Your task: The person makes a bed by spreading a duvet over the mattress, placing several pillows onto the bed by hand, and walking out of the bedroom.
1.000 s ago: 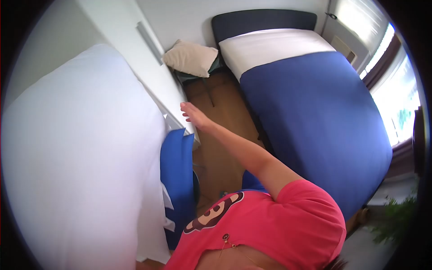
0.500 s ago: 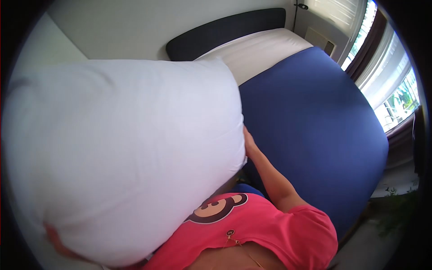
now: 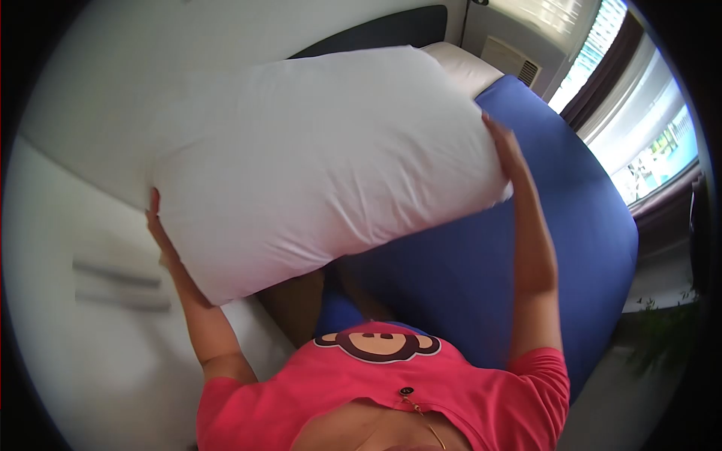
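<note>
1. Evidently, I had the white pillow (image 3: 323, 165) by its two ends, my left hand (image 3: 156, 229) at one and my right hand (image 3: 507, 150) at the other. I judged that a single hand would have let one side of so wide and soft a thing droop.
2. It was out in front of me, beyond my pink shirt (image 3: 481, 398), and it blocked part of my view of the dark headboard (image 3: 398, 27) and the white sheet (image 3: 465, 68). Whether its far edge touched the bed, I could not tell.
3. My hands stood wide apart, probably because that kept the pillow drawn out between them; creases gathered along the near side, where the stuffing likely sagged.
4. As for direction, its long axis ran crosswise from hand to hand, on a slant: the right end sat higher in view, against the blue cover (image 3: 575, 225), and the left end lower, near two blurred grey bars (image 3: 120, 274). One broad face was turned up toward me.
5. Both hands were gripping the pillow's edges. On the left, one fingertip or thumb showed upright beside the cloth. Whether my fingers were spread or pressed together, I could not tell, since the pillow and the blur hid them.
</note>
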Motion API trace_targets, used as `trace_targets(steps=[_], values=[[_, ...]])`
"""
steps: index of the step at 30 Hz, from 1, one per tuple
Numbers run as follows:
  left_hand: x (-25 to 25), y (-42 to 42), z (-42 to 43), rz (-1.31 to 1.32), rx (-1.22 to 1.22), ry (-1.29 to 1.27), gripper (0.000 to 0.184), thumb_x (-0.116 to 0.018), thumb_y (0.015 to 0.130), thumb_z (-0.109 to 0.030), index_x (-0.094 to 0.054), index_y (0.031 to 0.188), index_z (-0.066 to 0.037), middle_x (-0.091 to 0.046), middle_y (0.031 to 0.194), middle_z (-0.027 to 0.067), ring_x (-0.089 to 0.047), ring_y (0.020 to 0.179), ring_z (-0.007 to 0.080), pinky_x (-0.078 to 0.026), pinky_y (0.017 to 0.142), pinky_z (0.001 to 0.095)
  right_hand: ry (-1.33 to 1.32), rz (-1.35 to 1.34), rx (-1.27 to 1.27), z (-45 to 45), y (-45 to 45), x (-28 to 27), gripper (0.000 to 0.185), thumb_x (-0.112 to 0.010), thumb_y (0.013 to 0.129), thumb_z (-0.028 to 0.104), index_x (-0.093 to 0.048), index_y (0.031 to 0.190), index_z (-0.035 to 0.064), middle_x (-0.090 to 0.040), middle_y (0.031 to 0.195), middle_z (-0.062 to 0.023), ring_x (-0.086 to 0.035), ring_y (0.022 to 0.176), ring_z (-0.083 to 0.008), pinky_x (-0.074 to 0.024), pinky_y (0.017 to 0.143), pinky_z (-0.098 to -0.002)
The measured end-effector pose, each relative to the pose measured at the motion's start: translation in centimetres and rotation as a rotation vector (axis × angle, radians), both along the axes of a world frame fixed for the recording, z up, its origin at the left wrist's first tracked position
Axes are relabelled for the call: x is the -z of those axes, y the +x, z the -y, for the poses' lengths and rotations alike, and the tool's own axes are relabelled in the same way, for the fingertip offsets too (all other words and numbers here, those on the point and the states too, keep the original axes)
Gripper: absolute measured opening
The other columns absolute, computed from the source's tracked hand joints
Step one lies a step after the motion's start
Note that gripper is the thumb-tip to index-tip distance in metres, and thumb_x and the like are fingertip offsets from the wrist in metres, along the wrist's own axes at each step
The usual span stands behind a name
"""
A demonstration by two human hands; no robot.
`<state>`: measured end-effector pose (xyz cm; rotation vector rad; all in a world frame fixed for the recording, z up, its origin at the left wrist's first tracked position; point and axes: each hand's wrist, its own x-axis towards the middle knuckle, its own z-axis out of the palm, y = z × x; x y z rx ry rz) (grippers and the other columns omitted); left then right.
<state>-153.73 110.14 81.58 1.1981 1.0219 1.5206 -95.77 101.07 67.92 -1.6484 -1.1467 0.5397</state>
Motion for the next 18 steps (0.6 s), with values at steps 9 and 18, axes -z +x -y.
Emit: trace_targets(steps=[9,18], values=[[26.5,-0.2,-25.5,-0.219,0.076,-0.814,0.064,-0.059,0.082,-0.014,-0.023,0.133,0.001,-0.041,0.126,0.0189,-0.041,0.116,0.0313,-0.034,0.098,0.0397,-0.548,0.719,0.605,-33.2,-4.0,5.4,0.063,-0.048,0.082,0.051,-0.041,0.13,0.0108,-0.048,0.122,-0.0198,-0.048,0.111,-0.0338,-0.0392,0.091,-0.0467],[32.8,6.1,-41.8,-1.192,0.365,0.319,0.045,-0.042,0.09,-0.03,-0.04,0.128,-0.006,-0.032,0.134,0.0214,-0.028,0.124,0.0381,-0.019,0.103,0.0483,-0.65,0.144,0.439,-35.4,-24.3,24.5,0.072,-0.032,0.085,0.061,-0.016,0.141,0.0197,-0.01,0.146,-0.0179,-0.011,0.131,-0.0445,-0.0198,0.1,-0.057]])
